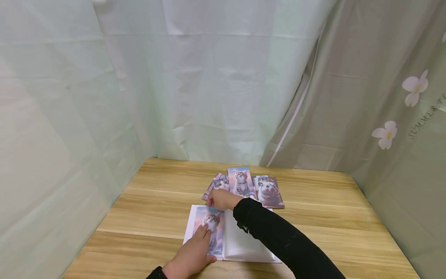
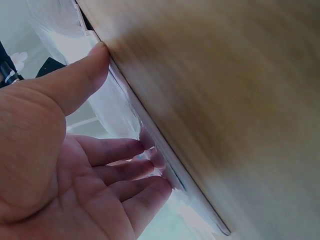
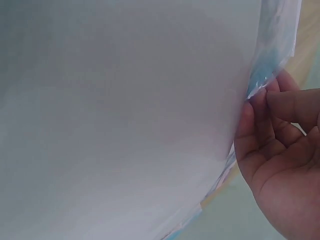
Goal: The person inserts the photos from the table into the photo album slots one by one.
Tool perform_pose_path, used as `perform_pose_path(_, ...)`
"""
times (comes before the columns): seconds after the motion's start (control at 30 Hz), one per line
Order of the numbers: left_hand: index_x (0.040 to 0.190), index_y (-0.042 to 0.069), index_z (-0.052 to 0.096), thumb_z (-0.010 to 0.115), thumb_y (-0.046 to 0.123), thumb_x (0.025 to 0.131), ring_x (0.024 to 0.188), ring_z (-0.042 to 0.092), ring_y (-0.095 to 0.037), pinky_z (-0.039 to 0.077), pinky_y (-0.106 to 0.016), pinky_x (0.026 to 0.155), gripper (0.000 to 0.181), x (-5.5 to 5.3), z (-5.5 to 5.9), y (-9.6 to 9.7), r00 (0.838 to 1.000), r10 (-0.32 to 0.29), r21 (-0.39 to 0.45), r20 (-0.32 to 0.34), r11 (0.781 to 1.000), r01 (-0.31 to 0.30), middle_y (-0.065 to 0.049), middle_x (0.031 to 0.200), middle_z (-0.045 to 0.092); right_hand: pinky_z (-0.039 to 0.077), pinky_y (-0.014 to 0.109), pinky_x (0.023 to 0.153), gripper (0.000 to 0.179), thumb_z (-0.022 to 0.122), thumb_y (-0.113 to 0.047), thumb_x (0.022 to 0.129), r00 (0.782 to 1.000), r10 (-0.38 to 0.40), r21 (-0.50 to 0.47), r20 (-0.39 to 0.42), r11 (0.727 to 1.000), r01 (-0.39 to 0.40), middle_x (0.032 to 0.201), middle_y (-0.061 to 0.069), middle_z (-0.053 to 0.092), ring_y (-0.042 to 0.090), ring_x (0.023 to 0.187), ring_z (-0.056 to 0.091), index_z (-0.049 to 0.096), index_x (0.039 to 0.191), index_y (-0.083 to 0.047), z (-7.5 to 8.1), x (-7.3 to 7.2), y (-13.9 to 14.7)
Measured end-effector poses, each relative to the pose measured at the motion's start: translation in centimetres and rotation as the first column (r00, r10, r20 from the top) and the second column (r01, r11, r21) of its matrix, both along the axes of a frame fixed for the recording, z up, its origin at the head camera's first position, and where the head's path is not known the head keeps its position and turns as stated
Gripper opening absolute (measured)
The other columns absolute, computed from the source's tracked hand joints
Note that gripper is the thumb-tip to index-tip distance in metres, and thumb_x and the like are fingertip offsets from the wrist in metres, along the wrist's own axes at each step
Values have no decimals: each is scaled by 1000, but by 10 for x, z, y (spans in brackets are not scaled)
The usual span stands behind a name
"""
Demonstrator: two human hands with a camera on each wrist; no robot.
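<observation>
A white photo album lies spread on the table, with a kitten card in the clear sleeve of its left page. My left hand rests on that page, fingertips over the card and thumb at the album's near edge; its fingers are extended. At the far edge of the left page, my right hand has curled fingers. In the right wrist view, its thumb and fingers pinch the edge of the clear sleeve. The pale right page is partly hidden by my right sleeve.
Behind the album lie more cards: another kitten card, a card with a crowned animal and a partly covered cat card. Pale curtains hang along the far and side edges of the wooden table.
</observation>
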State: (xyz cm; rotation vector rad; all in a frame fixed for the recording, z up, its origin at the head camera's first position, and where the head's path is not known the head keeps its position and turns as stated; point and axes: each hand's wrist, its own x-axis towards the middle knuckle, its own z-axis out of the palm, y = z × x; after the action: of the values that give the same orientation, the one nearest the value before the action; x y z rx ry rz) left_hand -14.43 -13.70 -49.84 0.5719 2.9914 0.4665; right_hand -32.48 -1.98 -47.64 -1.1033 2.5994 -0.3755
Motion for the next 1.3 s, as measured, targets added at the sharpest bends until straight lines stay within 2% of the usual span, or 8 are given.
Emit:
perform_pose_path(0.3,128,-17,55,82,39,80,133,45,-49,45,-54,104,78,-1,-1,1,1000,2,10,-1,1000,-2,-33,142,47,48,17,69,16,66,0,92,999,35,26,2,999,-35,79,-7,67,5,74,58,76,89,-12,3,1,2)
perform_pose_path(0.6,127,-17,56,83,39,79,131,46,-48,46,-53,103,78,-2,-3,2,1000,-2,4,-16,1000,2,-32,141,48,48,17,70,19,64,2,91,999,11,21,34,1000,-12,81,-6,67,5,74,56,76,90,-12,1,0,3)
perform_pose_path(0.9,129,-17,55,82,40,80,133,45,-48,45,-54,104,80,-2,-2,2,1000,-2,-1,0,1000,2,-33,142,47,51,18,75,19,62,4,92,1000,29,-12,10,1000,-29,87,-2,70,7,78,58,78,96,-8,7,-3,9)
perform_pose_path(1.07,130,-17,55,82,40,80,134,44,-48,44,-55,104,80,-2,-3,1,1000,7,19,9,1000,-7,-33,143,46,52,22,75,11,66,0,92,998,53,-54,-34,997,-55,88,3,70,13,80,63,76,94,-3,15,-7,19)
perform_pose_path(1.13,130,-17,54,83,39,79,134,43,-48,44,-55,104,80,-2,-3,0,1000,10,30,12,1000,-11,-33,143,45,52,23,76,11,66,1,92,998,46,-64,-43,997,-48,89,3,70,14,82,64,75,94,-3,17,-10,24)
perform_pose_path(1.3,130,-17,54,83,39,79,133,44,-49,43,-56,105,81,-2,-1,-1,1000,7,28,5,1000,-7,-34,143,45,53,25,80,27,55,13,91,998,-47,-78,31,996,49,93,4,70,16,88,64,74,100,-3,23,-19,39)
